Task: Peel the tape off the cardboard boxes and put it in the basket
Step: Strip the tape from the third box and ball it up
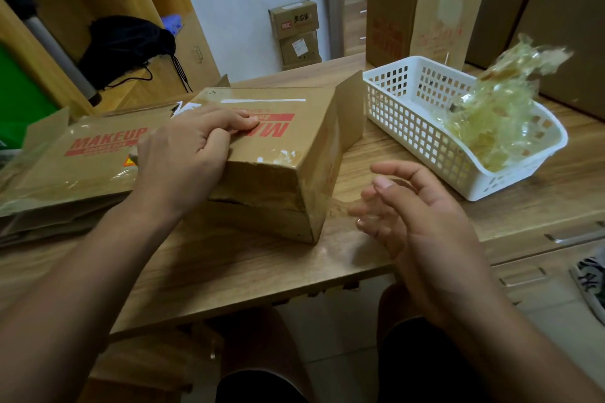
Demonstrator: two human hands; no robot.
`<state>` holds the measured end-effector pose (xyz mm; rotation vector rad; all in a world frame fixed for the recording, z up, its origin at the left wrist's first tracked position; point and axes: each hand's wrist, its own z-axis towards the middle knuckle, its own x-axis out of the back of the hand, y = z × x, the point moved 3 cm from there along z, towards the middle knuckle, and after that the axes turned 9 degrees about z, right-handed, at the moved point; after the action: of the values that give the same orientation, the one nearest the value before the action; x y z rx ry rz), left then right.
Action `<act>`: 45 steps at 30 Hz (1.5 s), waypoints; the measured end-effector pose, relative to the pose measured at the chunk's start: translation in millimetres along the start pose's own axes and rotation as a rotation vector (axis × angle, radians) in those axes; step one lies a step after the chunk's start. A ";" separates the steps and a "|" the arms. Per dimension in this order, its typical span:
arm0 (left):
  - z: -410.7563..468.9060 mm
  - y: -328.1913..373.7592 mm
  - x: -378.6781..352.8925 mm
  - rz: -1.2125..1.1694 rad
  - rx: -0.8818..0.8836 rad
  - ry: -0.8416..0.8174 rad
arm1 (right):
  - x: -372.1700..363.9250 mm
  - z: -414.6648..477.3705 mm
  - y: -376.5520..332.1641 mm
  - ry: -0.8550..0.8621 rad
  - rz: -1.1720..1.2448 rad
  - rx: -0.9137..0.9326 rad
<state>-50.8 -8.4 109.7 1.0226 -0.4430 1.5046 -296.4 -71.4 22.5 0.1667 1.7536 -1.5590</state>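
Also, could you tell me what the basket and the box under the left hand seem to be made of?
Basket: probably moulded plastic, glossy white, given its even grid of square holes. Box: cardboard, matte brown with red print, creased at the edges; shiny patches look like leftover clear tape.

Left hand (183, 157) hides the box's (278, 180) print; tape (510, 82) over basket (409, 141) blurred.
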 end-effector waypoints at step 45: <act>22.3 26.4 5.7 0.382 -0.157 -0.540 | 8.5 3.6 8.1 0.084 -0.545 0.330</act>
<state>-67.3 -28.0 133.5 1.2645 -1.1751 1.4777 -296.1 -75.8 11.0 -0.0992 1.6761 -2.2614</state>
